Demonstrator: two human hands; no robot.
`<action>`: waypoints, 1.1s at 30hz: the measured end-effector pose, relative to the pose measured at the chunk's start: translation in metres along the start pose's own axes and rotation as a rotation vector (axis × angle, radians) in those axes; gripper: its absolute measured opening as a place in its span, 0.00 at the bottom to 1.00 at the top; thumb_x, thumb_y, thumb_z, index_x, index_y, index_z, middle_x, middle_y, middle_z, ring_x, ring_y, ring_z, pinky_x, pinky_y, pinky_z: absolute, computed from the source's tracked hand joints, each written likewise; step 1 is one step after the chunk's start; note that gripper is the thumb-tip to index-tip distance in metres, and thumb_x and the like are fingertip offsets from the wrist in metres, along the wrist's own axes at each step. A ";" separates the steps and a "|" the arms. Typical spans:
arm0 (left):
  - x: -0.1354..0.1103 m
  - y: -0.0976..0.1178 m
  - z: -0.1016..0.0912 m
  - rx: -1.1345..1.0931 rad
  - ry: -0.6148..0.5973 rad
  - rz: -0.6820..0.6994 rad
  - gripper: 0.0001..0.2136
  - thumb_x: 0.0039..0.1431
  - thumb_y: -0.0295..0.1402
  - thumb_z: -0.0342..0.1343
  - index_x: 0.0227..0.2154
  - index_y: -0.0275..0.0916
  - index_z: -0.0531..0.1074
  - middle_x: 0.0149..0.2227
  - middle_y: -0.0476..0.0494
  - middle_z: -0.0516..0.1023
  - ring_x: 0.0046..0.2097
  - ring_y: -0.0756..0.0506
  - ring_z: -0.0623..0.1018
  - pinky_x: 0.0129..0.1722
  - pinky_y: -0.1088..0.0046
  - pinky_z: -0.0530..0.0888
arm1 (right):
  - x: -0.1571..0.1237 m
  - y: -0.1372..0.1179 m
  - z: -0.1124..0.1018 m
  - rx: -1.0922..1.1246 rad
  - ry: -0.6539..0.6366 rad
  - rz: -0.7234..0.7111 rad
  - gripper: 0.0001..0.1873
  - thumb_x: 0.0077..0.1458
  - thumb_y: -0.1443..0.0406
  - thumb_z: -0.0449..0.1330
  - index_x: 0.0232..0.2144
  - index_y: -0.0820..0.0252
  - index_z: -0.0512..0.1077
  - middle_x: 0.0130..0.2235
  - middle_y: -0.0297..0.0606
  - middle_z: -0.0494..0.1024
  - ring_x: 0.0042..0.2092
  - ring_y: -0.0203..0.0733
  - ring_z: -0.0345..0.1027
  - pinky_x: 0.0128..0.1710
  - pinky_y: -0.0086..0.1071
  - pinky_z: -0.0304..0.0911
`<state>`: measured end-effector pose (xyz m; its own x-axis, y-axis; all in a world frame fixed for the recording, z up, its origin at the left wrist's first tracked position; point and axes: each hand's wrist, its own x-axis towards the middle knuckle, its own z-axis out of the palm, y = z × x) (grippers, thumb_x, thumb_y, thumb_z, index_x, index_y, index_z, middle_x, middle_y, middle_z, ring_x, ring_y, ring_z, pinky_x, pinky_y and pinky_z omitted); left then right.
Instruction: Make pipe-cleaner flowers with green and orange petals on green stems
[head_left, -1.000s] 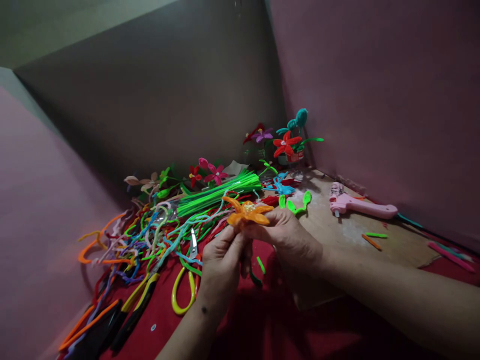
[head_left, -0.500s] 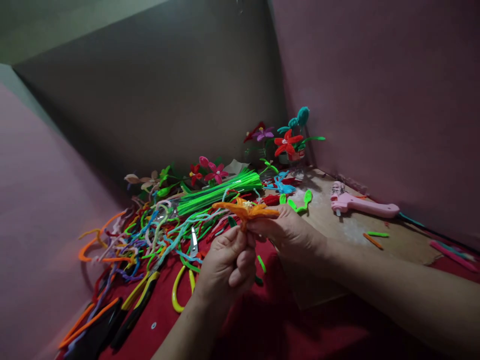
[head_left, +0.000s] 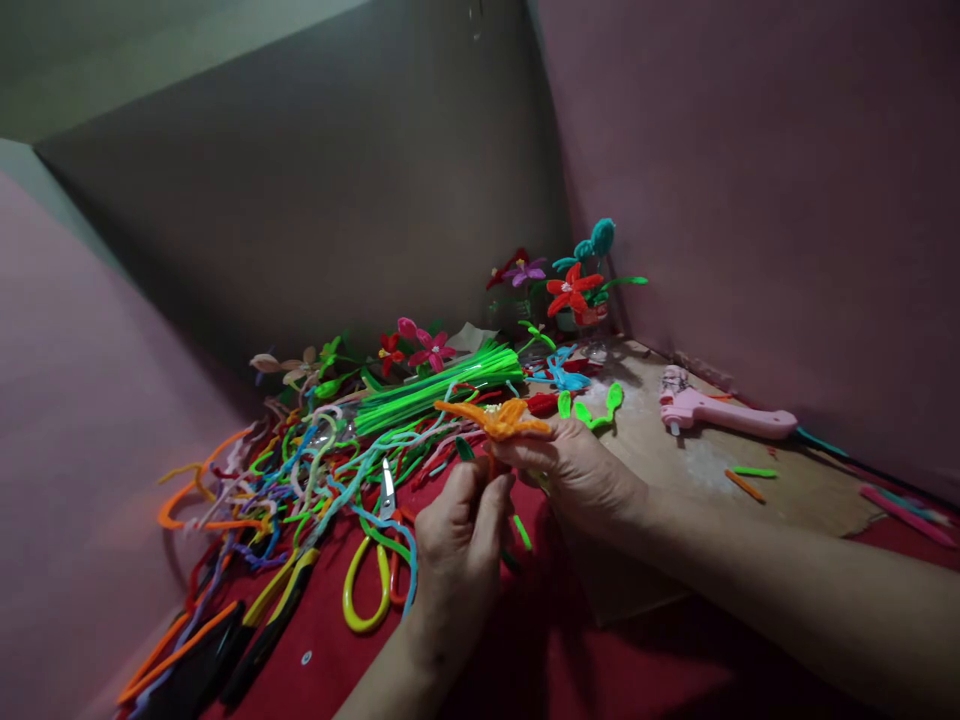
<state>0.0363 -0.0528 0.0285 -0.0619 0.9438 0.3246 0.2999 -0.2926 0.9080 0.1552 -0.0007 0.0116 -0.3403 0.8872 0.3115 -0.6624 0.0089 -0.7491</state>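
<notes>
An orange pipe-cleaner flower (head_left: 504,420) with a pale yellow centre is held up between both hands. My right hand (head_left: 589,475) pinches it just under the petals, thumb and fingers closed. Below the flower, my left hand (head_left: 461,535) is closed with thumb against fingers around the stem end, which the fingers mostly hide. A pair of scissors (head_left: 367,585) with yellow and red handles lies just left of my left hand. Bright green leaf shapes (head_left: 596,408) rest beyond my right hand.
Tangled pipe cleaners (head_left: 285,480) spread across the left, beside black-and-yellow pliers (head_left: 281,600). A green pipe-cleaner bundle (head_left: 442,385) lies behind. A pink glue gun (head_left: 724,412) rests on a brown board (head_left: 675,490) at right. Finished flowers, including a red one (head_left: 574,290), stand at the back.
My left hand has turned and shifted slightly down below the flower, its back now facing up. The flower has rotated a little in my right hand. More of the scissors shows.
</notes>
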 end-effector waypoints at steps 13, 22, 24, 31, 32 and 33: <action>0.011 -0.013 -0.017 -1.005 -0.625 -0.493 0.06 0.56 0.31 0.52 0.28 0.35 0.69 0.14 0.60 0.54 0.11 0.61 0.42 0.08 0.86 0.57 | -0.005 -0.014 0.008 -0.040 -0.158 0.037 0.06 0.42 0.64 0.66 0.24 0.62 0.75 0.24 0.31 0.73 0.28 0.31 0.64 0.33 0.29 0.59; 0.010 0.002 -0.008 -0.295 -0.227 -0.222 0.12 0.54 0.37 0.55 0.21 0.34 0.66 0.15 0.54 0.64 0.14 0.58 0.61 0.13 0.85 0.57 | -0.004 -0.012 0.005 -0.085 -0.002 -0.002 0.10 0.40 0.61 0.67 0.24 0.63 0.76 0.26 0.34 0.74 0.30 0.34 0.65 0.34 0.30 0.60; 0.007 0.004 -0.005 -0.208 -0.152 -0.194 0.12 0.52 0.38 0.56 0.21 0.34 0.66 0.15 0.55 0.64 0.14 0.58 0.61 0.12 0.84 0.55 | -0.005 -0.011 0.005 -0.107 -0.045 -0.006 0.10 0.41 0.60 0.66 0.24 0.62 0.76 0.25 0.34 0.74 0.29 0.34 0.65 0.33 0.31 0.61; 0.009 0.004 -0.007 -0.503 -0.221 -0.362 0.13 0.51 0.38 0.57 0.19 0.35 0.64 0.11 0.57 0.60 0.09 0.59 0.54 0.08 0.85 0.53 | -0.006 -0.017 0.010 -0.108 -0.114 -0.016 0.09 0.38 0.64 0.67 0.25 0.62 0.74 0.24 0.30 0.72 0.28 0.32 0.64 0.33 0.30 0.60; 0.010 0.003 -0.009 -0.583 -0.263 -0.396 0.12 0.51 0.37 0.57 0.20 0.35 0.65 0.11 0.57 0.61 0.09 0.59 0.53 0.07 0.86 0.53 | -0.006 -0.017 0.010 -0.096 -0.103 -0.021 0.08 0.38 0.65 0.67 0.24 0.62 0.74 0.24 0.30 0.71 0.27 0.31 0.63 0.33 0.28 0.60; 0.011 0.001 -0.012 -0.664 -0.307 -0.426 0.11 0.51 0.37 0.57 0.22 0.35 0.66 0.11 0.57 0.62 0.08 0.60 0.51 0.06 0.86 0.52 | -0.005 -0.017 0.009 -0.085 -0.089 -0.010 0.06 0.39 0.65 0.66 0.24 0.62 0.74 0.23 0.29 0.70 0.26 0.30 0.61 0.30 0.27 0.58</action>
<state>0.0248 -0.0445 0.0361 0.2474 0.9656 -0.0800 -0.3177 0.1588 0.9348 0.1620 -0.0099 0.0281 -0.3948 0.8423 0.3668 -0.6085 0.0594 -0.7913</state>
